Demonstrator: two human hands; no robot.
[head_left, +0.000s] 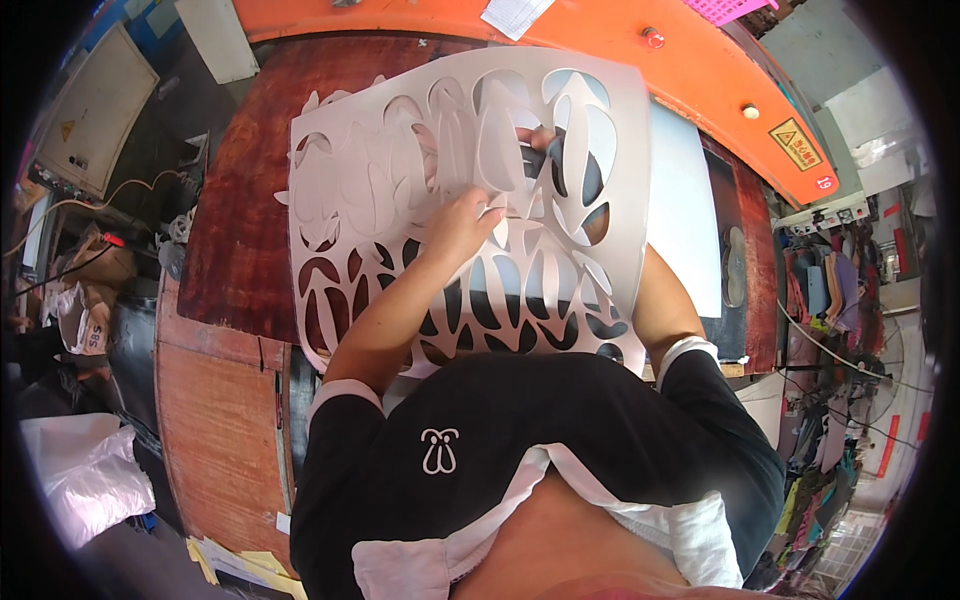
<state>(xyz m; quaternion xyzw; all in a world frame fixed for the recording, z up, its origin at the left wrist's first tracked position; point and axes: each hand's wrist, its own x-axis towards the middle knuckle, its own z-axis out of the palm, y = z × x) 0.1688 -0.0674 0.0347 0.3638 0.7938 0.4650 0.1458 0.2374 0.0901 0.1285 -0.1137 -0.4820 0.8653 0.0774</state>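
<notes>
A large pale pinkish-white sheet (630,150) stands tilted up in front of me, punched with rows of long, sole-like openings. Loose cut-out pieces (365,180) of the same pale material overlap across its upper left. My left hand (465,225) is on the near face at the sheet's middle, fingers pinched on the pale material. Behind the sheet goes my right forearm (668,295). Through an upper opening, part of my right hand (537,138) shows; most of its fingers are hidden, so I cannot make out what it grips.
A dark red-brown table (245,210) lies under the sheet, with a white board (685,190) at its right. Across the back runs an orange machine beam (600,30) with a red button (653,38). Stacked coloured pieces (830,290) stand at far right, a plastic bag (90,480) at lower left.
</notes>
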